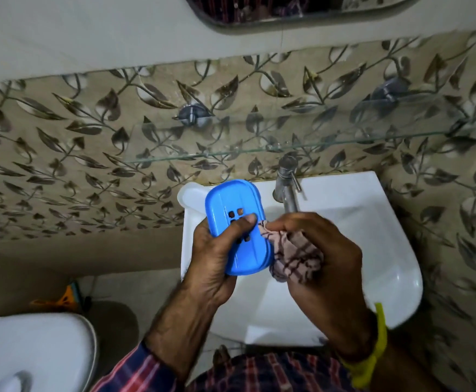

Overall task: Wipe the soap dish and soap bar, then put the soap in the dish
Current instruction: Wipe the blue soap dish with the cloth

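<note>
your left hand (211,258) grasps the blue soap dish (238,227) over the white basin (372,230), thumb pressed across the slotted face, fingers wrapped behind it where you cannot see them. your right hand (318,250) is clenched on a bunched checked cloth (293,256), which touches the dish's edge just right of your thumb. the dish looks like thin moulded plastic: light and stiff, probably slick if damp, so a hold across its narrow width, as you have it, seems the safest, with the long ends left free for the cloth. the cloth is soft and will fold into the drain slots if you push it in with a fingertip. the dish holds nothing on the side facing you; whether that is the top or the underside is hard to tell. the basin beyond your grip holds nothing that shows, and no soap bar is in view. the wiping of the dish seems under way, the soap not yet begun.
</note>
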The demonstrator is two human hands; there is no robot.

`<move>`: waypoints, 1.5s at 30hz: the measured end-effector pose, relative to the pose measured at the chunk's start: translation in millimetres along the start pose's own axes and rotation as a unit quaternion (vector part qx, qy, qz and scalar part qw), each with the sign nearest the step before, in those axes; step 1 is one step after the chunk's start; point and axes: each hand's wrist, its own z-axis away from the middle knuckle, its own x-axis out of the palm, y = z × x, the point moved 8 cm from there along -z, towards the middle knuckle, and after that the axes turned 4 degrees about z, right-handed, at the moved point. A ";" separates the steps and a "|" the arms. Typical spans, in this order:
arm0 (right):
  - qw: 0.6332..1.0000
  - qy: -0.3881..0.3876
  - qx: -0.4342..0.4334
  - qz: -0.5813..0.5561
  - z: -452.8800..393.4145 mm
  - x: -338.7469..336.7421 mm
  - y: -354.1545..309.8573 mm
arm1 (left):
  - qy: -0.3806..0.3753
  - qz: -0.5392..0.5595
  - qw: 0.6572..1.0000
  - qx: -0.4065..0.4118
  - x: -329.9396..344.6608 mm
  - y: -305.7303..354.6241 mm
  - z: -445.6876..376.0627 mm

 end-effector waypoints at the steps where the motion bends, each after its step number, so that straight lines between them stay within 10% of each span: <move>1: 1.000 0.005 0.000 -0.006 0.7 -1.2 1.4 | -0.003 -0.009 1.000 -0.009 -2.9 -1.7 0.3; 45: 0.984 -0.072 0.067 -0.146 -6.8 -4.2 19.2 | -0.119 -0.211 0.970 0.021 -12.9 12.2 25.7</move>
